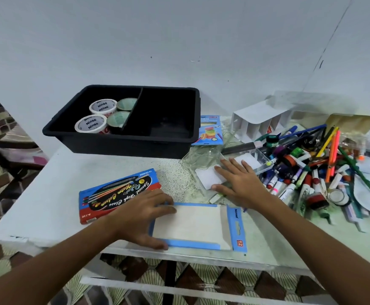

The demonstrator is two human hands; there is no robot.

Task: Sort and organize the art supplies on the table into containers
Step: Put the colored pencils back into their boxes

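A flat blue-and-white box (199, 225) marked "12" lies at the table's front edge. My left hand (142, 216) grips its left end, fingers over the far edge and thumb on the near edge. My right hand (242, 181) rests flat with spread fingers on a clear plastic case (201, 160) that holds a white card (208, 176). A red-and-blue watercolour box (115, 194) lies just left of my left hand. To the right sprawls a pile of markers, pens and pencils (311, 170).
A black divided bin (124, 146) stands at the back, with tape rolls (102, 106) in its left compartment. Beside it lie a blue packet (210, 130) and a white slotted organiser (261, 117). The table's front edge (179, 258) is close below my hands.
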